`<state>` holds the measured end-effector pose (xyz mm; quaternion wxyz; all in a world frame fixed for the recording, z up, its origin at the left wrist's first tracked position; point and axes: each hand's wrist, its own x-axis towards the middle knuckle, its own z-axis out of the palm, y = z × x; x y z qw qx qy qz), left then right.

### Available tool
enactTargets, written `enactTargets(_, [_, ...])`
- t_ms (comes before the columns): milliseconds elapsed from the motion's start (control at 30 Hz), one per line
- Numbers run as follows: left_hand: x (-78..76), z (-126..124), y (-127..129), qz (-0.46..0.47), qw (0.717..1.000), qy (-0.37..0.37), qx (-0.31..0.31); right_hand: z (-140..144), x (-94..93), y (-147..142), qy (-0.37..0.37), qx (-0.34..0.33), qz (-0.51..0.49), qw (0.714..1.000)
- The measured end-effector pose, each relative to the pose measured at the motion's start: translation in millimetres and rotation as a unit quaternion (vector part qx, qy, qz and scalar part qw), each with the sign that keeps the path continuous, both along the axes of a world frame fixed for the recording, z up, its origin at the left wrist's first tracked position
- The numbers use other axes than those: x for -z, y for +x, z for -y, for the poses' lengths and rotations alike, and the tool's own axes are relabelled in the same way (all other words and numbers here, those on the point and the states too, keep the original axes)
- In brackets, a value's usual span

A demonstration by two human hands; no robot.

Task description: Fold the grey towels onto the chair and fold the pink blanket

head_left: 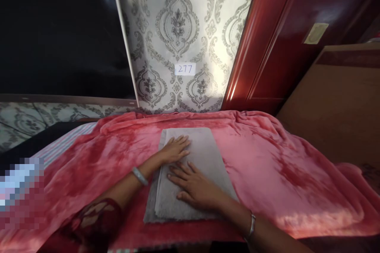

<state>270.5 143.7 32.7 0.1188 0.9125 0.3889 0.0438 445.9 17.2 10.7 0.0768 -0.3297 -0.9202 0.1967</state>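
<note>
A grey folded cloth (204, 150), layered and roughly rectangular, lies flat in the middle of a pink-red plush blanket (252, 158). My left hand (174, 150) rests palm down on the cloth's upper left part, fingers spread. Just below it, my right hand (194, 185) also presses flat on the cloth, its fingers stretched out toward the left. The two hands are close to each other. Along the left side the cloth's layers do not line up; a lower layer sticks out past the top one.
Behind the blanket stands a patterned wall with a paper label (185, 68) reading 277. A large dark screen (62, 35) is at the left, above a striped cloth (67, 142). At the right are a red-brown wooden door (276, 47) and a brown cardboard box (335, 106).
</note>
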Motion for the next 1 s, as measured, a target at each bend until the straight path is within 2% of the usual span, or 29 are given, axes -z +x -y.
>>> enactTargets(67, [5.8,-18,4,-0.041,0.998,0.023,-0.039,1,-0.4,0,-0.014,0.000,-0.005,1.000])
enactTargets(167, [16.0,-33,1,-0.038,0.994,0.056,-0.091,1,-1.2,0,-0.033,0.000,-0.016,0.999])
enactTargets(267, [24.6,-37,-4,-0.022,0.988,0.078,-0.130,2,-2.1,1,-0.051,-0.004,-0.024,0.998])
enactTargets(367, [28.4,-37,-6,-0.013,0.988,0.076,-0.136,2,-2.7,1,-0.066,-0.008,-0.029,0.997])
enactTargets(600, [26.2,-38,-5,-0.028,0.988,0.067,-0.140,3,-2.4,-1,-0.068,-0.010,-0.030,0.997])
enactTargets(800, [26.6,-40,-5,-0.029,0.988,0.070,-0.136,21,-1.2,-3,-0.071,-0.018,-0.035,0.997])
enactTargets(933, [13.4,-38,-3,-0.040,0.988,0.062,-0.136,35,-10.5,8,-0.096,-0.045,-0.065,0.992])
enactTargets(1000, [5.5,-24,-2,-0.039,0.988,0.066,-0.136,37,-17.3,20,-0.097,-0.034,-0.093,0.990])
